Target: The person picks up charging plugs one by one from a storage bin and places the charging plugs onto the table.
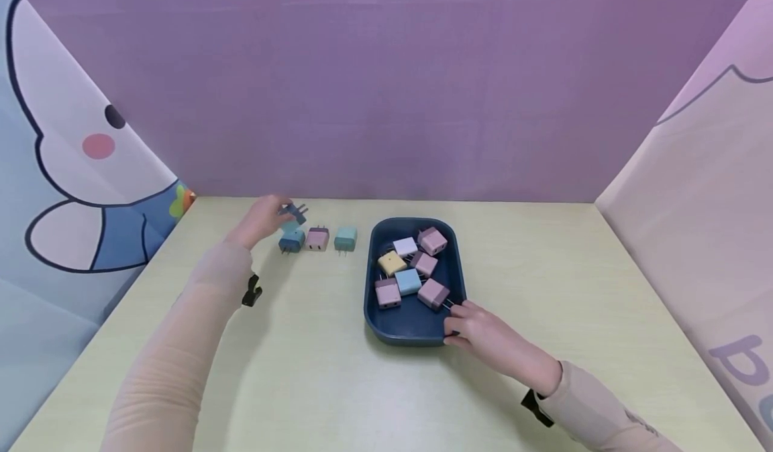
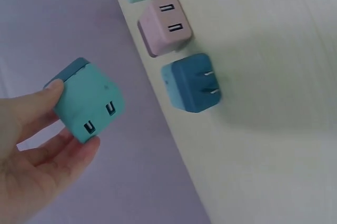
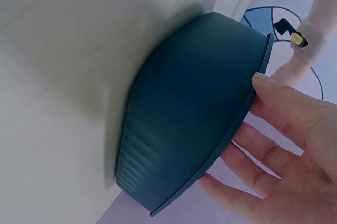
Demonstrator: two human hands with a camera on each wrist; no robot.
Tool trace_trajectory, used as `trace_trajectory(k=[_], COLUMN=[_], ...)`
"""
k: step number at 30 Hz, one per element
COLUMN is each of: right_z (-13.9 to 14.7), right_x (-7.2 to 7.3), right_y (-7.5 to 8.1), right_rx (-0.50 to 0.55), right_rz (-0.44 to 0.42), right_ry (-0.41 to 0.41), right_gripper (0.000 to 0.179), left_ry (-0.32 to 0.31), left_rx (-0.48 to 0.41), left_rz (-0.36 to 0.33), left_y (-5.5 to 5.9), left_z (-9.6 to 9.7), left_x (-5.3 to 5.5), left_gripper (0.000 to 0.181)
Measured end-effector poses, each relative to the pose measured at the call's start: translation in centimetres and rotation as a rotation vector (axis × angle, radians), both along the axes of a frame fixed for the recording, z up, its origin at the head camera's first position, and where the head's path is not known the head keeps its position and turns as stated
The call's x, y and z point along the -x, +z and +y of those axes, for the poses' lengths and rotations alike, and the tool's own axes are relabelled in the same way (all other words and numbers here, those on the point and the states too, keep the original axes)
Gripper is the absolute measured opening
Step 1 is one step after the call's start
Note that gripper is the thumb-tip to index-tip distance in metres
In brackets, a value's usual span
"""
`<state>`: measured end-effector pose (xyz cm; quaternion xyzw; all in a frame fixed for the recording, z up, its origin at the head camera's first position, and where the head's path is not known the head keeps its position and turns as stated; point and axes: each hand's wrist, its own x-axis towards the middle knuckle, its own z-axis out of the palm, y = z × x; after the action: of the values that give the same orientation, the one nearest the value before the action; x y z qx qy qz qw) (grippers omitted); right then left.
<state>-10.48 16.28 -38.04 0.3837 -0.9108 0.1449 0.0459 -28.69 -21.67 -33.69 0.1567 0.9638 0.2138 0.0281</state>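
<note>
My left hand (image 1: 261, 220) pinches a teal USB charger plug (image 2: 89, 100) between thumb and fingers, lifted above the table's far left. Its two USB ports show in the left wrist view, its prongs in the head view. Just below it on the table is a blue charger plug (image 1: 292, 241), prongs toward me, then a pink one (image 1: 317, 239) and a teal one (image 1: 346, 239) in a row. Near its front right corner, the dark blue tray (image 1: 410, 334) is gripped at the rim by my right hand (image 1: 486, 338), thumb outside (image 3: 260, 78).
Several charger plugs lie loose in the tray: pink ones (image 1: 433, 293), a yellow one (image 1: 392, 263), a light blue one (image 1: 408, 281) and a white one (image 1: 405, 247). A purple backdrop (image 1: 386, 90) rises behind the pale table (image 1: 302, 371), with printed cloths on both sides.
</note>
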Motion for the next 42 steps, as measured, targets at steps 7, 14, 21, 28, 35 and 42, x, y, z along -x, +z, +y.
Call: trace_trajectory(k=[7,14,21,28,35,42], right_z=[-0.1,-0.2,-0.2,-0.2,-0.3,-0.3], right_x=[0.0,0.0,0.0,-0.1,-0.2,-0.2], right_y=[0.0,-0.1,-0.2,0.0,0.1,0.1], right_rx=[0.008,0.013,0.006,-0.003,-0.012,-0.010], right_rz=[0.008,0.023,0.021,-0.001,-0.026,-0.026], right_ry=[0.008,0.013,0.006,-0.006,-0.016,-0.021], right_gripper=[0.010,0.011,0.010,0.009,0.008,0.008], left_ry=[0.056,0.117,0.157,0.201,0.220,0.225], left_rx=[-0.041,-0.044,-0.068,-0.091,-0.082,-0.076], left_rz=[0.029,0.021,0.022,-0.047,-0.076,-0.071], left_y=[-0.7,-1.8,-2.7,-3.2,-4.0,-4.6], left_z=[-1.1,-2.3,-3.6,-4.2,-4.9,-5.3], left_x=[-0.1,0.2,0.1,0.0,0.2,0.2], left_gripper=[0.035,0.038,0.038,0.040,0.039,0.037])
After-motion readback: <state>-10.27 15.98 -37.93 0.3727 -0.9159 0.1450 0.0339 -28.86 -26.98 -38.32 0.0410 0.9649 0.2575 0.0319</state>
